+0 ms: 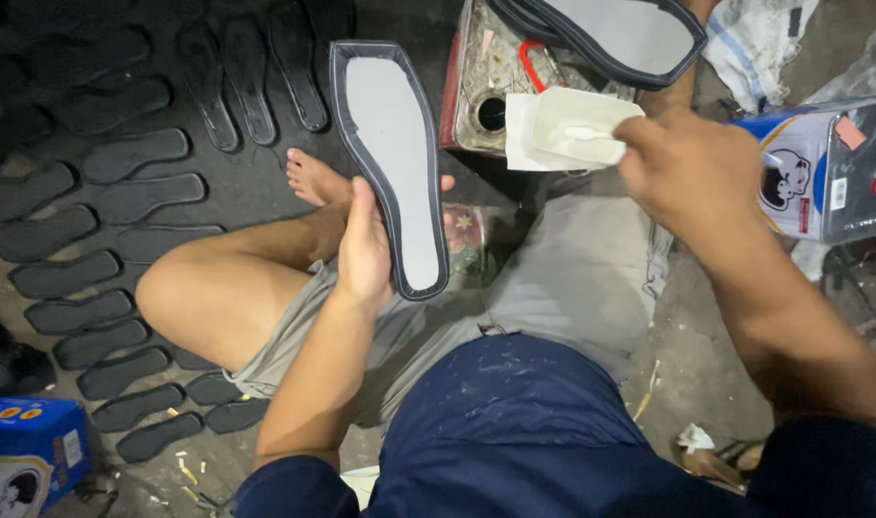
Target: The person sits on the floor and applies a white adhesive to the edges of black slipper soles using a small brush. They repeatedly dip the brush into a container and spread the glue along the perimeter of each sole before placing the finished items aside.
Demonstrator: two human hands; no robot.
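Seated worker, cross-legged on a dark floor, seen from above. Left hand [366, 251] was closed around the heel end of a grey shoe insole with a black rim [392, 163], thumb on the grey face, fingers wrapped behind; the insole stood tilted up over the left knee, toe end pointing away. Right hand [692, 173] was curled tight on a thin white stick or brush handle [591, 134], its tip lying inside a white rectangular plastic container [567, 127]; what sat in the container could not be told. That container rested just in front of a battered metal can with a round opening [481, 91]. A second grey, black-rimmed insole [630, 34] lay across the can's top. Rows of black sole pieces [121, 230] covered the floor to the left, well apart from both hands. Blue cardboard boxes sat at lower left [25, 446] and far right [826, 168].
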